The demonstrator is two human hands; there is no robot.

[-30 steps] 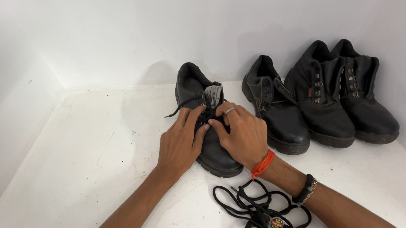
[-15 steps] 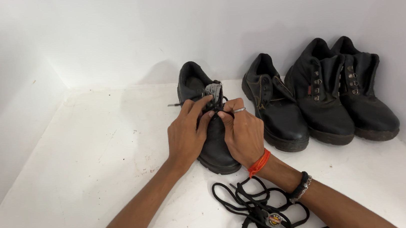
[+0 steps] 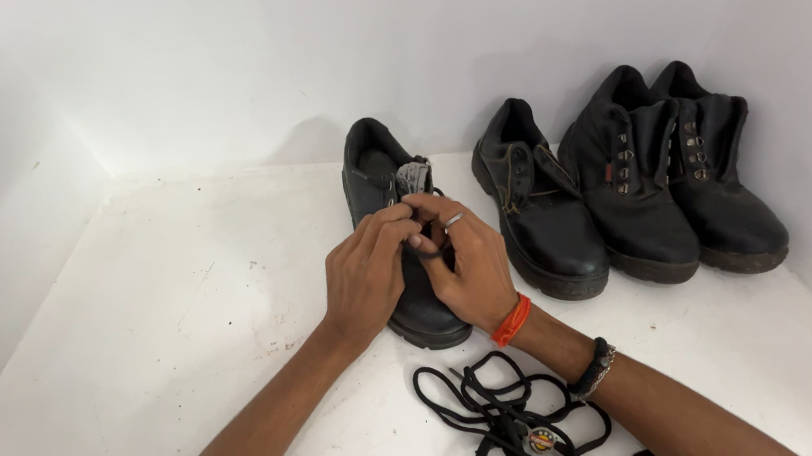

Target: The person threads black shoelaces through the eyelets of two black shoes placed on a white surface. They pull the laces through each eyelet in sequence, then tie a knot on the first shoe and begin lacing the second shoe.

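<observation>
Both hands, left hand (image 3: 363, 281) and right hand (image 3: 470, 261), meet over the black shoe (image 3: 398, 249), whose toe points toward the worktop's (image 3: 165, 324) near edge, fingers pinching its lace.

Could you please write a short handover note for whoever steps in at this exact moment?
Left hand: on the left black shoe, fingertips pinching at the lacing area by the tongue.
Right hand: also on that shoe, fingers meeting the left hand's; whether a lace end is pinched is hidden.
Things: a second low shoe and two taller boots stand to the right against the wall; a heap of loose black laces lies on the white surface near the right forearm.
Done: lacing progress is hidden by the hands.
Left: probably finish this shoe's lacing; loose laces remain unused.
</observation>
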